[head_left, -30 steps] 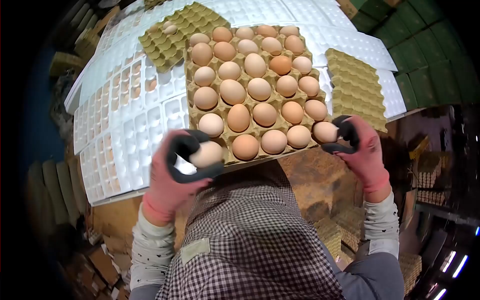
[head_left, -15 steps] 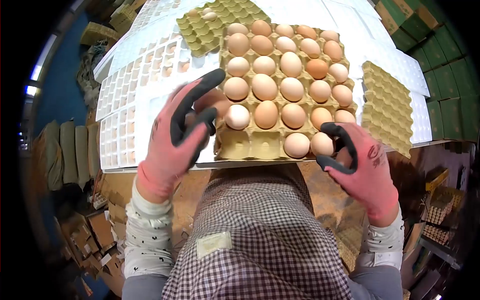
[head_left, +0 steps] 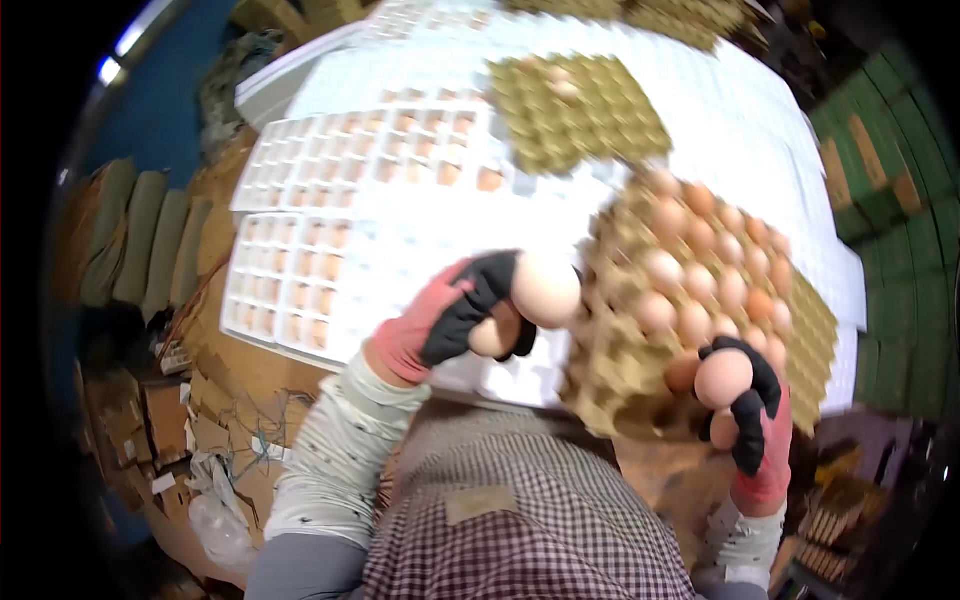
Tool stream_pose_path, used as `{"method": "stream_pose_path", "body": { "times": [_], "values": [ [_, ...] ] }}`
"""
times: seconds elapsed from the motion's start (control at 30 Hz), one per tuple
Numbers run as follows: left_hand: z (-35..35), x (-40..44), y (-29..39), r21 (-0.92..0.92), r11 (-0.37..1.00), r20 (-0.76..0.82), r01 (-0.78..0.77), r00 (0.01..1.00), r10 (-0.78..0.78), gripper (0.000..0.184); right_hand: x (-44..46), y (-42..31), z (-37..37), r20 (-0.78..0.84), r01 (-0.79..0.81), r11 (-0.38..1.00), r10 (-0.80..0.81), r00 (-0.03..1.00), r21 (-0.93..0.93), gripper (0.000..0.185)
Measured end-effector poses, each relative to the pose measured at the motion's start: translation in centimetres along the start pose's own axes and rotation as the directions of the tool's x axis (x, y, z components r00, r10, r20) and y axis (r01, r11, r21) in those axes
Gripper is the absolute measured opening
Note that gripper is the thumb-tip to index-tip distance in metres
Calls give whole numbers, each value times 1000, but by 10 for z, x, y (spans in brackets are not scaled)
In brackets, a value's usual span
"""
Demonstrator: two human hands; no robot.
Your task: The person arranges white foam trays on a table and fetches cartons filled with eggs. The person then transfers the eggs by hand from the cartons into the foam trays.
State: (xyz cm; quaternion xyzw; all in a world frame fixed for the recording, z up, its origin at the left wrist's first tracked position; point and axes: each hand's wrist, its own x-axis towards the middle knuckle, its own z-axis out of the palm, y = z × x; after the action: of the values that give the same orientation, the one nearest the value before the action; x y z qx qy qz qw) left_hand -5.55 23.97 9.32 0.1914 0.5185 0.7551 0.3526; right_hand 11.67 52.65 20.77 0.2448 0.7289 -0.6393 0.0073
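Note:
My left hand (head_left: 455, 315), in a pink glove with black fingers, is closed around two eggs. One pale egg (head_left: 547, 288) sits at the fingertips and a browner egg (head_left: 495, 332) lies lower against the palm. To the right, my right hand (head_left: 757, 405), gloved alike, grips a pinkish egg (head_left: 723, 378) with another egg (head_left: 722, 430) below it. It is at the front right of a pulp egg tray (head_left: 625, 375) that holds rows of brown and pale eggs (head_left: 700, 285). Part of the tray's front row is bare of eggs; my right hand hides its front right corner.
White trays (head_left: 290, 275) with eggs in their cells cover the table's left side. A pulp tray (head_left: 585, 115) with a few eggs lies beyond, another pulp tray (head_left: 815, 345) at right. Green boxes (head_left: 895, 240) are stacked to the right; cardboard boxes (head_left: 165, 410) lie lower left.
The view has swung left, so the trays appear farther right. My right hand has lifted eggs from the tray's front row. My left hand has moved away from the tray's left edge, holding eggs.

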Motion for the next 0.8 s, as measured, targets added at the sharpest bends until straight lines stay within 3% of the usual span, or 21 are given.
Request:
{"method": "stream_pose_path", "body": {
  "times": [0.03, 0.1, 0.17, 0.2, 0.23, 0.3, 0.33, 0.37, 0.43, 0.47, 0.5, 0.57, 0.6, 0.67, 0.7, 0.77, 0.8],
  "values": [
    [-24, -3, -2, -15, 999, -4, -38, 999, 38, 56, 15, -2, 20, 12, 36, 997, -36, 999, -64, 55],
    [-75, -11, 9, -95, 994, 25, -54, 998, 56, 53, 48, -20, 65, 204, 78, 974, -33, 978, -214, 56],
    [-142, -16, 30, -144, 987, -18, 66, 997, -69, 49, 80, -46, 129, 326, -75, 979, 134, 936, -187, 53],
    [-185, -16, 25, -73, 994, -150, 81, 984, -91, 43, 102, -53, 164, 412, 55, 958, 69, 908, -281, 51],
    [-221, -17, 23, 19, 1000, -357, 18, 934, -10, 36, 126, -61, 198, 491, 179, 913, 26, 871, -366, 49],
    [-327, 7, 13, 143, 976, -516, -162, 830, 213, 32, 179, -56, 260, 558, 119, 973, 11, 829, -195, 42],
    [-384, 23, 14, 277, 949, -571, -152, 769, 289, 31, 212, -49, 292, 529, 123, 951, 48, 847, -283, 39],
    [-433, 41, 20, 401, 908, -608, -121, 706, 363, 32, 246, -47, 326, 536, 118, 961, 37, 843, -251, 39],
    [-483, 73, 65, 766, 605, -608, 218, 552, 570, 32, 324, -32, 395, 489, 248, 934, -97, 867, -255, 44],
    [-491, 84, 86, 845, 414, -535, 339, 560, 633, 35, 351, -36, 427, 416, 478, 747, -293, 861, -463, 45],
    [-494, 95, 105, 873, 199, -450, 445, 580, 679, 38, 374, -42, 458, 391, 607, 462, -482, 784, -647, 45],
    [-500, 118, 132, 876, -137, -375, 462, 833, 407, 44, 420, -56, 506, 288, 525, 440, -499, 817, -728, 45],
    [-507, 127, 139, 860, -301, -350, 411, 906, 236, 47, 436, -62, 521, 299, 480, 337, -467, 832, -810, 44],
    [-524, 138, 138, 838, -314, -400, 445, 894, 200, 50, 464, -74, 538, 377, 448, 125, -371, 849, -885, 43],
    [-533, 140, 134, 828, -320, -426, 460, 888, 173, 51, 478, -76, 541, 422, 494, 102, -389, 819, -864, 44],
    [-563, 135, 139, 911, -17, -397, 413, 884, 247, 53, 509, -78, 540, 511, 584, 53, -425, 747, -810, 45],
    [-575, 132, 137, 881, 70, -455, 468, 798, 395, 54, 522, -76, 540, 545, 607, -20, -466, 697, -794, 46]
  ]
}}
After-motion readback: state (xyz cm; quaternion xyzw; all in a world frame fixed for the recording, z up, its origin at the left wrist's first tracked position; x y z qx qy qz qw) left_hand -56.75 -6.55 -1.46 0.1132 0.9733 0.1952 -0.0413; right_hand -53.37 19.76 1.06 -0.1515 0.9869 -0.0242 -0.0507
